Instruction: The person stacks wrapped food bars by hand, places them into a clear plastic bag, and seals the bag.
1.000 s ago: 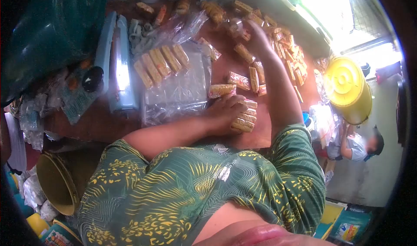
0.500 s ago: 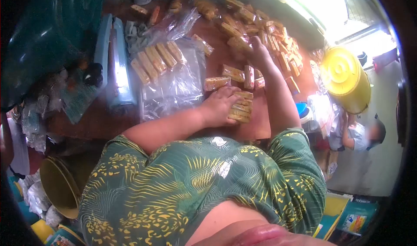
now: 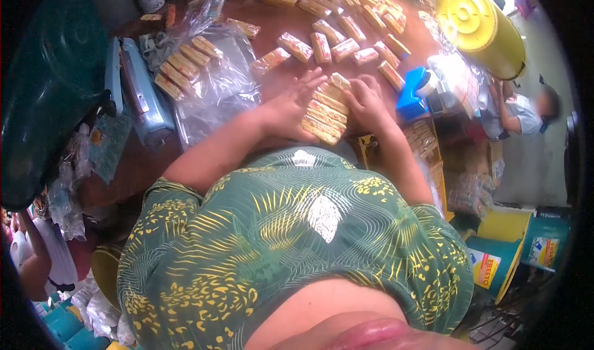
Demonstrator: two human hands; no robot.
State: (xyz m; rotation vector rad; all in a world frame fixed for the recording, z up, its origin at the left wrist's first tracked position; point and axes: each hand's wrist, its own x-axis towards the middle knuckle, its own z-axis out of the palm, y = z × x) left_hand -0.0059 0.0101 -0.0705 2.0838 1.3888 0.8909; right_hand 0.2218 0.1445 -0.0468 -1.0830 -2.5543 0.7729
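Observation:
A row of several wrapped yellow snack bars (image 3: 324,115) lies at the table's near edge between my hands. My left hand (image 3: 286,107) is against the row's left side, its fingers stretched out and apart. At the row's far right end, my right hand (image 3: 370,106) has its fingers curled around the end of a wrapped bar (image 3: 340,82). Just beyond my hands lie loose wrapped bars (image 3: 321,47). To the left, another row of bars (image 3: 184,64) rests on a stack of clear plastic bags (image 3: 218,106).
Left of the bags stands a blue bag sealer (image 3: 146,96). A blue container (image 3: 413,94) sits at the table's right edge, with a big yellow drum (image 3: 476,22) behind it. A heap of bars (image 3: 377,7) covers the far side. Another person (image 3: 526,112) is at the right.
My right hand has come back from the far pile to the row of bars. My left hand's fingers have lifted off the bars and spread. The camera view has shifted.

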